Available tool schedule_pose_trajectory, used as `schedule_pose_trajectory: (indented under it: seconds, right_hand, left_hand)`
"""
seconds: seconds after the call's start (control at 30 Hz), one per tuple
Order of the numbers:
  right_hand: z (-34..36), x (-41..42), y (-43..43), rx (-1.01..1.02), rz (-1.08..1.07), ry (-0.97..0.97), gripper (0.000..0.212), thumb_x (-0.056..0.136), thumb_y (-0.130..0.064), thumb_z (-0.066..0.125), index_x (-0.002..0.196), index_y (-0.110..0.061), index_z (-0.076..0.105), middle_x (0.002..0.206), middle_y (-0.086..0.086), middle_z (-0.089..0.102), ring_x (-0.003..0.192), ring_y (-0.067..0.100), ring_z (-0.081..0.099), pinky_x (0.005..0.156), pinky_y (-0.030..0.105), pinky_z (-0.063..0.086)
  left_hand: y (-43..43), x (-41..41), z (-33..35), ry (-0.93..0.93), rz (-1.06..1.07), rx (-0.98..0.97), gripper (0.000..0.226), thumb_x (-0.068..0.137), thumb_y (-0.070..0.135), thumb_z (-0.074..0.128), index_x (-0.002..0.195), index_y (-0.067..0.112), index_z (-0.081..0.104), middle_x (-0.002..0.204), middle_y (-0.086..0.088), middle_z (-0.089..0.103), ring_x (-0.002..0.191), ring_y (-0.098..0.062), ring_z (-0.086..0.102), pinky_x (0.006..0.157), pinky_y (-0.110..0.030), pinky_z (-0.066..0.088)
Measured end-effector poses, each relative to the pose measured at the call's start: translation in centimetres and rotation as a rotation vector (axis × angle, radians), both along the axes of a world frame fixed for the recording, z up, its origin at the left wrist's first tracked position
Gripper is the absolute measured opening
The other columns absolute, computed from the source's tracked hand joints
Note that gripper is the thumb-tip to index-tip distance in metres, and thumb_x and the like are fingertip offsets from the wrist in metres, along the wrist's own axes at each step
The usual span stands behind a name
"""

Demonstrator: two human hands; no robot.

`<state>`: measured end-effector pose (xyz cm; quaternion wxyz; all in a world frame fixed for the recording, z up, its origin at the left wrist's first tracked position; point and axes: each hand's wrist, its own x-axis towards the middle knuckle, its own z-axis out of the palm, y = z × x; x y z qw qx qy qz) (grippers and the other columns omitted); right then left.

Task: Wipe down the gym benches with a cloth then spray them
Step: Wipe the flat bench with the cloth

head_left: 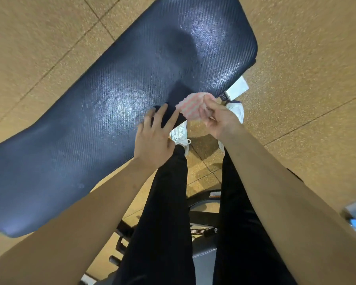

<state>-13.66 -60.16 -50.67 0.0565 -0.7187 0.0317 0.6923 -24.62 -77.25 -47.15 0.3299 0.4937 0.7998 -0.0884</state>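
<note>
A long dark-blue padded gym bench (pixel 115 95) runs diagonally from the lower left to the upper right, its surface shiny under the light. My right hand (pixel 220 120) holds a folded pink-and-white checked cloth (pixel 190 108) just above the bench's near edge. My left hand (pixel 154 138) hovers beside it at that edge, fingers spread and holding nothing, fingertips close to the cloth. No spray bottle is clearly visible.
Tan speckled rubber floor tiles (pixel 296 58) surround the bench. My black-trousered legs and white shoes (pixel 237 109) stand close against it. A white metal frame part (pixel 237 88) shows under the bench end; black frame and a spring (pixel 200 231) lie below.
</note>
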Motion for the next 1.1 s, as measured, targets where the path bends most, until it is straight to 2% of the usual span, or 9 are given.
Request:
schedule_pose_trajectory:
  seconds: [0.17,0.27,0.33,0.47,0.57,0.73,0.87,0.97,1.1]
  right_hand:
    - [-0.1,0.7,3.7,0.103,0.077,-0.045,0.021,0.081,-0.006,0.082,0.1,-0.001,0.075,0.097,0.007,0.077,0.092,0.016,0.075,0.09,0.029,0.06]
    - [-0.3,1.5,5.9,0.163,0.108,-0.063,0.024,0.083,-0.009,0.082,0.105,-0.001,0.074,0.099,0.005,0.077,0.092,0.013,0.075,0.085,0.023,0.061]
    - [-0.4,1.9,8.0,0.212,0.103,-0.074,0.017,0.085,-0.006,0.08,0.101,-0.001,0.074,0.092,0.005,0.077,0.081,0.011,0.075,0.075,0.017,0.06]
    - [-0.8,1.9,12.2,0.286,0.228,-0.081,0.016,0.083,-0.003,0.08,0.097,-0.003,0.072,0.083,0.006,0.072,0.066,0.012,0.067,0.062,0.018,0.057]
    - [-1.2,2.1,14.2,0.344,0.344,-0.071,0.03,0.08,0.0,0.082,0.107,-0.004,0.068,0.086,0.008,0.073,0.066,0.014,0.068,0.068,0.027,0.061]
    - [-1.6,1.9,17.9,0.493,0.519,-0.078,0.031,0.077,0.007,0.082,0.096,-0.005,0.062,0.098,0.019,0.068,0.082,0.029,0.068,0.075,0.036,0.061]
    - [-1.2,0.2,20.8,0.594,0.827,0.021,0.04,0.078,0.011,0.079,0.109,-0.004,0.058,0.091,0.005,0.058,0.082,0.019,0.063,0.067,0.019,0.056]
    - [-0.9,-1.7,22.1,0.635,0.989,0.073,0.045,0.079,0.015,0.076,0.116,0.0,0.056,0.078,-0.002,0.054,0.065,0.003,0.064,0.061,0.011,0.052]
    - [-1.1,-5.2,23.0,0.726,1.139,0.058,0.044,0.078,0.001,0.084,0.117,0.0,0.061,0.083,-0.005,0.061,0.074,0.002,0.063,0.076,0.015,0.057]
  left_hand:
    - [2.0,1.6,0.0,-0.033,0.052,-0.06,0.077,0.087,0.028,0.064,0.158,0.025,0.033,0.168,-0.005,0.025,0.153,-0.037,0.022,0.119,-0.059,0.031]
    - [2.5,2.3,0.2,-0.054,0.126,-0.09,0.077,0.088,0.024,0.064,0.158,0.024,0.032,0.169,-0.004,0.023,0.156,-0.036,0.014,0.121,-0.061,0.027]
    - [3.2,2.6,0.5,-0.063,0.186,-0.112,0.075,0.089,0.023,0.064,0.157,0.023,0.033,0.167,-0.005,0.026,0.156,-0.037,0.014,0.12,-0.061,0.029]
    - [6.3,3.4,1.0,-0.006,0.309,-0.151,0.076,0.088,0.031,0.064,0.157,0.028,0.032,0.152,-0.01,0.038,0.142,-0.039,0.031,0.11,-0.057,0.043]
    - [9.0,3.8,1.0,0.045,0.305,-0.1,0.077,0.089,0.035,0.066,0.158,0.029,0.031,0.147,-0.014,0.039,0.134,-0.038,0.037,0.108,-0.055,0.043]
    - [13.3,3.7,0.4,0.023,0.303,-0.023,0.077,0.093,0.037,0.061,0.16,0.031,0.025,0.169,-0.008,0.017,0.155,-0.036,0.014,0.122,-0.057,0.026]
    - [14.3,3.6,-0.3,-0.019,0.346,-0.045,0.076,0.094,0.039,0.059,0.161,0.032,0.022,0.172,-0.004,0.009,0.158,-0.034,0.006,0.125,-0.056,0.021]
    - [14.1,3.5,-0.3,-0.033,0.33,-0.061,0.08,0.094,0.039,0.061,0.162,0.033,0.019,0.172,-0.003,0.006,0.158,-0.034,0.003,0.124,-0.056,0.025]
    - [14.3,3.4,-0.3,-0.026,0.333,-0.082,0.082,0.092,0.042,0.064,0.161,0.035,0.02,0.172,-0.002,0.007,0.157,-0.033,0.005,0.121,-0.055,0.033]
